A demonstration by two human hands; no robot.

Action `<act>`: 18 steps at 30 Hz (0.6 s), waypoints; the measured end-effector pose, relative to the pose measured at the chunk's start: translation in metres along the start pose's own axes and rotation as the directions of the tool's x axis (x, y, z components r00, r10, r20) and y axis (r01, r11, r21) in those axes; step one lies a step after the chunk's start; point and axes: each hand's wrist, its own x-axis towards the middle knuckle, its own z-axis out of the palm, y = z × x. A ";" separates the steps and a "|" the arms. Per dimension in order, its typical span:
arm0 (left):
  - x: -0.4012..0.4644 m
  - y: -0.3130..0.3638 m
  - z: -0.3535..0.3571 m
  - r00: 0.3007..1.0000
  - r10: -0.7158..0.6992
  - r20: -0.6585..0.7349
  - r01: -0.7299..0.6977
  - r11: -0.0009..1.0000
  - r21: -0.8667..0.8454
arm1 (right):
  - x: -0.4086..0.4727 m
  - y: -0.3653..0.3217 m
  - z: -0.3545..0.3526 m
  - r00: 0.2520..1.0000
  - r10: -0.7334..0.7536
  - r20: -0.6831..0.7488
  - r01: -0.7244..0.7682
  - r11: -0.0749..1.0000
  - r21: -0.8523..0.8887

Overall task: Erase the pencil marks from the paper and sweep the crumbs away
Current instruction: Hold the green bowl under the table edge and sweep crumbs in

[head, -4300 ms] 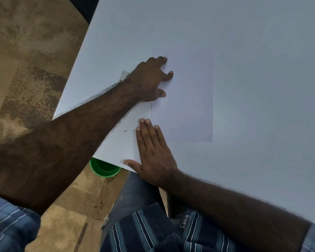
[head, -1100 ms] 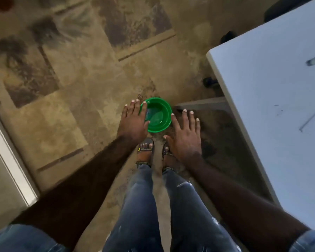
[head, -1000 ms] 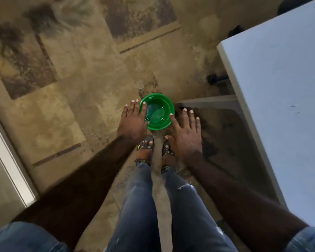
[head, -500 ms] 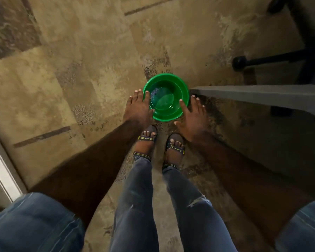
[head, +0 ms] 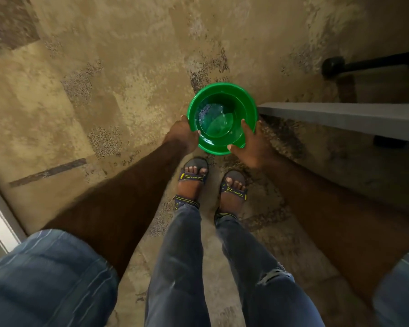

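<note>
Both hands were clamped on the round green plastic bowl (head: pixel 222 118) down on the patterned carpet — left hand (head: pixel 183 135) at its 9 o'clock rim, right hand (head: pixel 252 143) around 4 o'clock — paper nowhere in view, so I'd guess crumb collecting was still left.
</note>
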 end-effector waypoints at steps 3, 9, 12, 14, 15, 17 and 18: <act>0.007 0.002 0.005 1.000 0.007 0.022 -0.006 0.997 -0.074 | 0.008 0.000 0.003 0.997 0.050 -0.058 -0.045 0.995 0.085; 0.013 0.008 0.008 0.993 -0.116 -0.002 0.112 0.964 -0.241 | 0.021 0.007 0.014 0.979 0.168 -0.117 -0.118 0.929 0.351; 0.011 0.009 0.009 0.990 -0.140 -0.004 0.134 0.957 -0.257 | 0.022 0.008 0.013 0.953 0.295 -0.068 -0.201 0.785 0.586; 0.006 0.009 0.009 0.991 -0.131 -0.022 0.119 0.947 -0.299 | 0.015 0.008 0.009 0.942 0.333 -0.034 -0.222 0.699 0.680; 0.001 0.009 0.009 0.991 -0.127 -0.028 0.112 0.941 -0.319 | 0.010 0.011 0.008 0.941 0.336 -0.026 -0.220 0.672 0.707; -0.012 0.011 0.007 0.994 -0.102 -0.049 0.080 0.939 -0.335 | -0.002 0.015 0.008 0.936 0.348 -0.044 -0.199 0.630 0.751; -0.021 0.013 0.005 0.994 -0.085 -0.063 0.059 0.941 -0.332 | -0.007 0.019 0.010 0.931 0.360 -0.060 -0.191 0.621 0.760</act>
